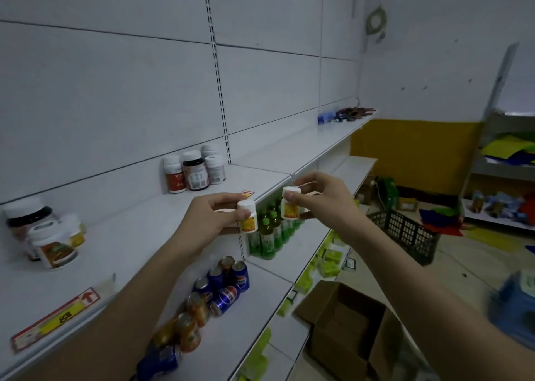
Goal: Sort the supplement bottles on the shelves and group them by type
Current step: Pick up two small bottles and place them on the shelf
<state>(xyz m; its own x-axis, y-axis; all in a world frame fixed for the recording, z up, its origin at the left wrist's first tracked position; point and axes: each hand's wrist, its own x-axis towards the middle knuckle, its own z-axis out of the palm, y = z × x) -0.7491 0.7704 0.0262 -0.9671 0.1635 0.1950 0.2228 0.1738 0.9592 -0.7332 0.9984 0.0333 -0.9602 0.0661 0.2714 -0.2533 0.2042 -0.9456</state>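
white shelf (139, 236) — yellow-banded wall (414, 149) beyond

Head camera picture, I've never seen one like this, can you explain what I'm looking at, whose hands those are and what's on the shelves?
This one picture comes from a wide-angle camera worn on a person's head, looking forward and down, so the two arms are the wearer's own. There is no machine. The left hand holds a small white bottle with a yellow label; the right hand holds a matching bottle. Both are raised in front of the top shelf, where a cluster of supplement bottles stands at the back and larger jars stand at the left. Lower shelves hold green drink bottles and soda cans.
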